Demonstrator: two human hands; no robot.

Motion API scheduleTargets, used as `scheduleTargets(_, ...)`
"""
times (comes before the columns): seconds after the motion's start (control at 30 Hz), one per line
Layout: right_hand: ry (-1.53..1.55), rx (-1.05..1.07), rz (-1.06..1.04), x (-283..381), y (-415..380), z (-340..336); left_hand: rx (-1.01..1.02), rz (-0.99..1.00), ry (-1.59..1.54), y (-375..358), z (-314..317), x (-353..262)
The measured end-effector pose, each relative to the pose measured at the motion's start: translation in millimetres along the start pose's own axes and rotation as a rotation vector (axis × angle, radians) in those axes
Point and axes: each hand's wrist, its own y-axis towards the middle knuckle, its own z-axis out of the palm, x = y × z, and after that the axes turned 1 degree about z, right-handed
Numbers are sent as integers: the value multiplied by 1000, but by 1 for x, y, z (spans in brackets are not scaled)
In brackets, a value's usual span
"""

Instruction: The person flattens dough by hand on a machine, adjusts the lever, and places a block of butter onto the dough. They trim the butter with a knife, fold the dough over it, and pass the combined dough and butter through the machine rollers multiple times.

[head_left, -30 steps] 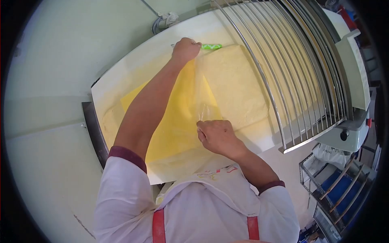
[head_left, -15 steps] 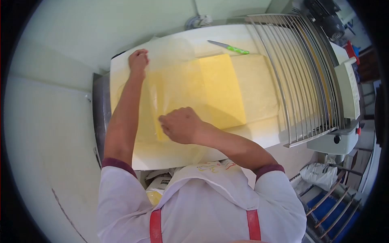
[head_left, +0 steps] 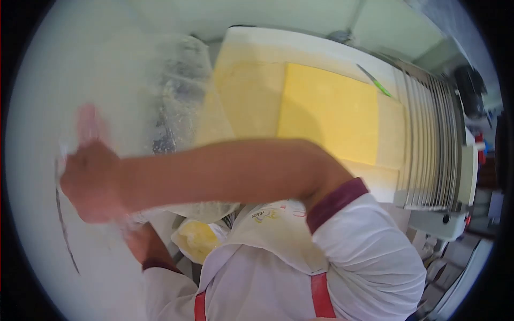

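A clear plastic sheet hangs off the table's left side, crumpled and see-through. My right hand has crossed far to the left and is closed on the plastic by the wall. My left hand is a pinkish smear just beyond it; its fingers are too blurred to read, and my right hand hides its wrist. A flat, bright yellow slab lies uncovered on a paler yellow dough sheet on the white table. My right forearm passes in front of the table's near left part.
A knife with a green handle lies at the table's back right. To the right stands a metal bar guard of a machine. Under the table's near edge is a bag with yellow contents. A pale wall bounds the left.
Both hands have swung left, off the table, and the plastic sheet has come away from the yellow slab with them. The view has turned left.
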Motion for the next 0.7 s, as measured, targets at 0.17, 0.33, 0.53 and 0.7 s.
scheduleTargets(0.17,51,287,-1,-2,74,37,-179,-154,46,-100,-90,58)
scheduleTargets(0.33,1,283,12,29,56,85,-167,-79,-182,-113,-135,52)
scheduleTargets(0.53,391,331,491,-65,-55,164,-1434,699,-177,-426,-329,104)
scheduleTargets(0.7,544,460,934,-76,-172,197,-1624,-65,1694,-575,-326,186)
